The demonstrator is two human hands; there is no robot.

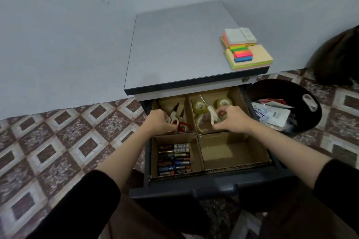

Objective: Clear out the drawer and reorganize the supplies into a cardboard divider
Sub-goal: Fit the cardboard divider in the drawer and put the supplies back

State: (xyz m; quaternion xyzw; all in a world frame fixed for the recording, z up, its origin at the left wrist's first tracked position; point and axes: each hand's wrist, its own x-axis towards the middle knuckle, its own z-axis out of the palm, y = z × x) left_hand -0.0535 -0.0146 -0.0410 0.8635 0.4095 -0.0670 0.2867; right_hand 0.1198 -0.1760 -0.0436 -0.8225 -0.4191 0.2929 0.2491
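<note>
The open drawer (213,187) holds a cardboard divider (200,137) with four compartments. Several batteries (173,159) fill the near left one. The near right compartment (231,151) holds nothing. In the far left one lie red-and-white scissors (179,122); my left hand (158,122) grips their handles. The far right compartment contains clear tape rolls (200,107). Over them my right hand (231,118) holds white scissors (212,115) by the handles, blade pointing away.
Stacks of coloured sticky notes (247,54) sit on the grey cabinet top (174,50) at its right front corner. A black bin (287,103) with wrappers stands right of the drawer. Patterned floor tiles surround the cabinet.
</note>
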